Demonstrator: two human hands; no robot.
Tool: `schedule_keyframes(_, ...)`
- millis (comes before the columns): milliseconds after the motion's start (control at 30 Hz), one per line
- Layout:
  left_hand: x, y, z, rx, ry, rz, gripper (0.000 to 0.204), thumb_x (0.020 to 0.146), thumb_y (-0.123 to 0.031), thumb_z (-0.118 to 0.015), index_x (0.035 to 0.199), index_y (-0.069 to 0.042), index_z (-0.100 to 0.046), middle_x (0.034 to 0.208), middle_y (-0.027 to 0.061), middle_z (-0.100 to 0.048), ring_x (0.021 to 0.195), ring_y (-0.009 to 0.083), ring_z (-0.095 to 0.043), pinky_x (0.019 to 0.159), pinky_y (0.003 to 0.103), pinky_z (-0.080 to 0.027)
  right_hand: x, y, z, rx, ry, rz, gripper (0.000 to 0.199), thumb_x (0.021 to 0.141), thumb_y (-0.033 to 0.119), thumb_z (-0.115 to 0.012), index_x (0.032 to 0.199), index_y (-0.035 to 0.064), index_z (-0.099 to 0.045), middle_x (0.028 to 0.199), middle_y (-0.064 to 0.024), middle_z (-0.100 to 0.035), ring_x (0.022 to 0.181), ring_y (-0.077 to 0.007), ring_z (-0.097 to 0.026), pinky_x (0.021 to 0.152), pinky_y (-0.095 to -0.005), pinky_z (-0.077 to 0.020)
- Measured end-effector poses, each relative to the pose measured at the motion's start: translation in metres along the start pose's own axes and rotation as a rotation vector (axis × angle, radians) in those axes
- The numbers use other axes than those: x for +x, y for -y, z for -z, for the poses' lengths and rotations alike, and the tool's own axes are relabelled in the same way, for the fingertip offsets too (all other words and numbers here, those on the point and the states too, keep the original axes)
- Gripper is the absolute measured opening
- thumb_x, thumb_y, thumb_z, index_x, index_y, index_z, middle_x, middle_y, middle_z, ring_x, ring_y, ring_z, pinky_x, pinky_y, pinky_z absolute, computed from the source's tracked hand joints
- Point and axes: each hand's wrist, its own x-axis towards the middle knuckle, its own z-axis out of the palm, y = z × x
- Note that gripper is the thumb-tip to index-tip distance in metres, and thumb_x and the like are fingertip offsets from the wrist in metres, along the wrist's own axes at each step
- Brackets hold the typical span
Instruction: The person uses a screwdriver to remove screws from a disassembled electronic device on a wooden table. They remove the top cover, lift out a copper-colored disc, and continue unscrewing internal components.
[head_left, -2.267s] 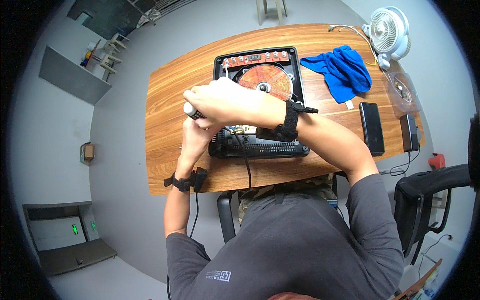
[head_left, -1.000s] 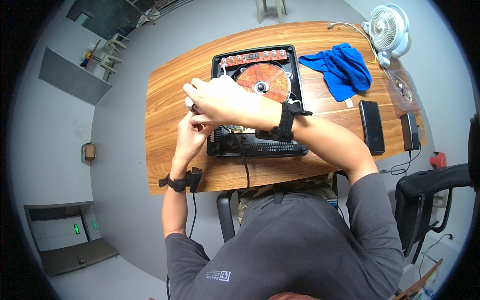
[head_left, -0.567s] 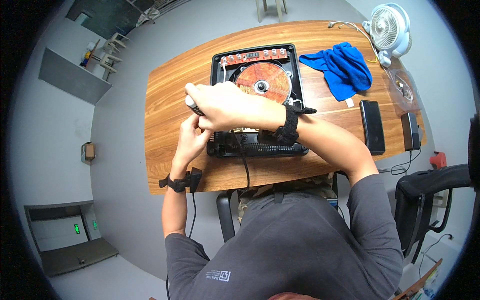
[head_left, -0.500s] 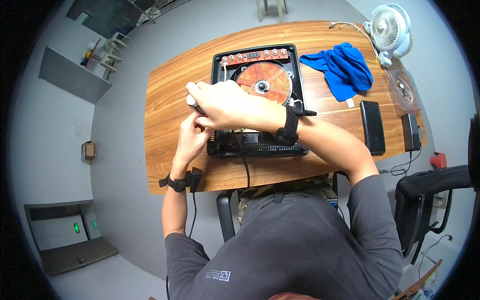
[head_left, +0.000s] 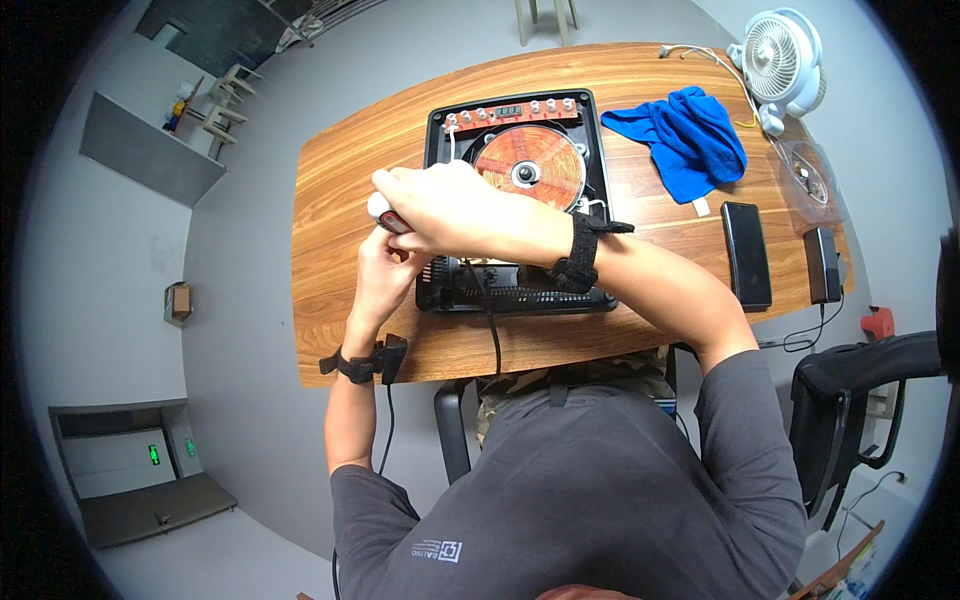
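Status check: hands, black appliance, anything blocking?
Right hand holds white-ended tool. Left hand close by, hold unclear. Black appliance open, coil exposed. Right forearm crosses it, partly blocking view.

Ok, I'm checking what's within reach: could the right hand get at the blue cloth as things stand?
Probably yes, though the right hand appears occupied, closed around a white-ended handle. The blue cloth lies uncovered beside the open black appliance, and nothing visible bars it.

Passage: wooden tabletop (head_left: 335, 190), person's left. Obstacles: right hand (head_left: 445, 210) and forearm (head_left: 660, 280) across black housing (head_left: 540, 300); blue cloth (head_left: 690, 150), phone (head_left: 746, 256) rightward.
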Motion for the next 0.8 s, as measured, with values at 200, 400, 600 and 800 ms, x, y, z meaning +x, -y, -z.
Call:
schedule_keyframes(200, 0.0, 0.0, 0.005, 0.061, 0.024, -0.023, 0.025, 0.084, -0.008, -0.081, 0.103, -0.002, -0.066, 0.084, -0.0009, -0.066, 0.069, 0.0056, -0.054, 0.061, 0.024, -0.045, 0.003, 0.0, 0.003, 0.02, -0.007, -0.018, 0.038, 0.084, 0.026, -0.077, 0.1, 0.0019, -0.053, 0.092, -0.0177, -0.066, 0.082, -0.0381, -0.071, 0.068, -0.0443, -0.0582)
schedule_keyframes(400, -0.007, 0.005, 0.017, 0.265, 0.173, 0.053, 0.024, 0.083, -0.004, -0.079, 0.105, -0.001, -0.071, 0.089, 0.0022, -0.071, 0.076, 0.0089, -0.062, 0.065, 0.024, -0.048, 0.006, 0.002, 0.012, 0.036, -0.017, -0.046, 0.041, 0.085, 0.032, -0.078, 0.099, 0.0028, -0.053, 0.091, -0.0175, -0.066, 0.084, -0.039, -0.07, 0.069, -0.0458, -0.0571)
schedule_keyframes(600, -0.011, -0.004, 0.004, 0.306, 0.197, 0.083, 0.024, 0.081, -0.003, -0.079, 0.105, -0.002, -0.074, 0.085, 0.0024, -0.072, 0.071, 0.0087, -0.061, 0.063, 0.025, -0.049, 0.013, 0.009, 0.019, 0.062, -0.022, -0.076, 0.051, 0.082, 0.037, -0.08, 0.105, -0.0007, -0.054, 0.097, -0.0198, -0.07, 0.09, -0.0394, -0.072, 0.075, -0.0463, -0.0583)
schedule_keyframes(800, -0.014, 0.003, 0.01, 0.326, 0.153, 0.118, 0.017, 0.085, -0.003, -0.077, 0.102, -0.001, -0.073, 0.085, 0.0035, -0.074, 0.072, 0.0077, -0.063, 0.067, 0.025, -0.051, 0.013, 0.01, 0.015, 0.098, -0.118, -0.068, 0.042, 0.087, 0.034, -0.078, 0.102, 0.0035, -0.052, 0.091, -0.0176, -0.067, 0.088, -0.0398, -0.068, 0.072, -0.0468, -0.0553)
